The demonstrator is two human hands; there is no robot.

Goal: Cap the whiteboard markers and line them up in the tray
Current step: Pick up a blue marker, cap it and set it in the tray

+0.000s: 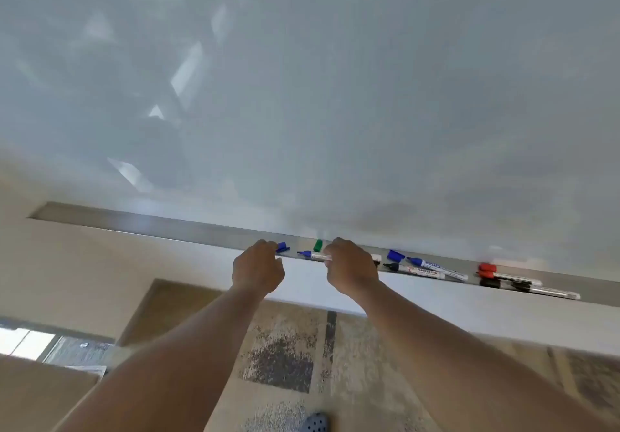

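A long grey tray (pixel 141 225) runs under the whiteboard. My left hand (pixel 257 269) pinches a blue cap (pixel 282 247) at the tray's edge. My right hand (pixel 350 269) grips an uncapped blue marker (pixel 313 255), its tip pointing left toward the cap. A green cap (pixel 318 245) stands behind it. To the right lie a loose blue cap (pixel 396 255), another uncapped blue marker (pixel 436 267), a black-tipped marker (pixel 414 270), a red cap (pixel 487 267) beside a red marker (pixel 510 276), and a black marker (pixel 543 290).
The whiteboard (pixel 335 96) fills the upper view, glossy with reflections. Below the tray is a patterned carpet (pixel 285 358), with a grey shoe (pixel 315 423) at the bottom. A beige wall (pixel 84 264) and a window (pixel 27 339) are at the left.
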